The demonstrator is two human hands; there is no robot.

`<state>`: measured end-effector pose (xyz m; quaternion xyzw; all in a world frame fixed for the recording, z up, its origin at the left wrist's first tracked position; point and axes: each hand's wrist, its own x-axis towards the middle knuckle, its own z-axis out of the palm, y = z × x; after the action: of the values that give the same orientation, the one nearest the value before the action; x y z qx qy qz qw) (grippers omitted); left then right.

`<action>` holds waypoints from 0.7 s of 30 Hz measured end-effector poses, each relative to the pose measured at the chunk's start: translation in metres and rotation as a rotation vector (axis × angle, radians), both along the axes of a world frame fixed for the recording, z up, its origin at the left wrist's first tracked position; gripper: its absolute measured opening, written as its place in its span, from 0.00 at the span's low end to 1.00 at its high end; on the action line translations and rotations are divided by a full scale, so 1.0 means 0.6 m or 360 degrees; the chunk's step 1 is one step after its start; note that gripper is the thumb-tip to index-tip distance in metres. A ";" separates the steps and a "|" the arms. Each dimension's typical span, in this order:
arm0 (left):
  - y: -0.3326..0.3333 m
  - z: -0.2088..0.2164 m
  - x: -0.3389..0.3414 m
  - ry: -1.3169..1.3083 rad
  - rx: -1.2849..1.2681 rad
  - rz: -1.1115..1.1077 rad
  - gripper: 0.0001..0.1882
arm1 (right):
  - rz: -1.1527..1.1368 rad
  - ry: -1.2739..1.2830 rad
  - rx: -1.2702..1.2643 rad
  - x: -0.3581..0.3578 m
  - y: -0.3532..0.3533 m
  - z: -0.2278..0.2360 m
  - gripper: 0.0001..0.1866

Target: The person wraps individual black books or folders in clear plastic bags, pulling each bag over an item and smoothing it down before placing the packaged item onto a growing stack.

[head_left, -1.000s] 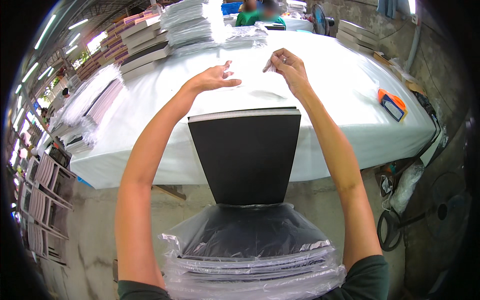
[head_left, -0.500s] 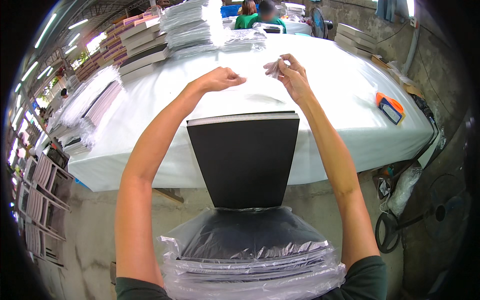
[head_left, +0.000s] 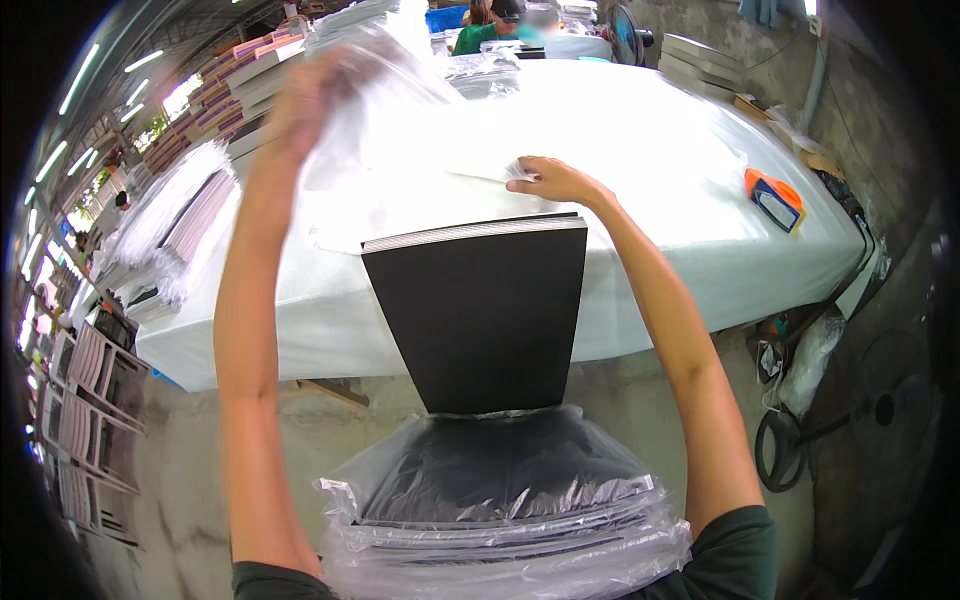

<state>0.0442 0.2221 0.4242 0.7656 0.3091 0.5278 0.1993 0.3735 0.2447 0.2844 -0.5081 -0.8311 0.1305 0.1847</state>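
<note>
Over the white surface (head_left: 665, 165), the left hand (head_left: 303, 105) is gripping clear plastic film (head_left: 380, 90), likely light, limp, slippery, best held by an edge, while from here the right hand (head_left: 556, 182) is seemingly pinching some.

Centre of frame: book (head_left: 478, 320), upper end over near edge of table (head_left: 680, 265); lower end meets wrapped stack (head_left: 500, 480), lower centre. Upper left: plastic film (head_left: 388, 78) at left hand (head_left: 303, 105), above table. Right hand (head_left: 555, 183): upper centre, beyond book's upper end. Wrapped bundles (head_left: 480, 75): far side of table. Chairs (head_left: 88, 410): left edge.
</note>
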 end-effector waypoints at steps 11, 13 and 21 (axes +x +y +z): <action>-0.295 -0.170 0.148 -0.0487 -0.1108 -0.0766 0.29 | 0.0385 0.1024 0.0927 0.005 -0.119 0.074 0.07; -0.301 -0.186 0.152 -0.0612 -0.1377 -0.0906 0.29 | 0.0818 0.1040 0.0887 -0.016 -0.227 0.108 0.07; -0.314 -0.217 0.189 -0.1039 -0.1621 -0.1385 0.23 | 0.0942 0.0384 0.1100 -0.039 -0.368 0.089 0.12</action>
<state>0.1574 0.0338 0.2937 0.4359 0.1095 0.3932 0.8021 0.3502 0.0237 0.3375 -0.1391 -0.9076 -0.0486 0.3931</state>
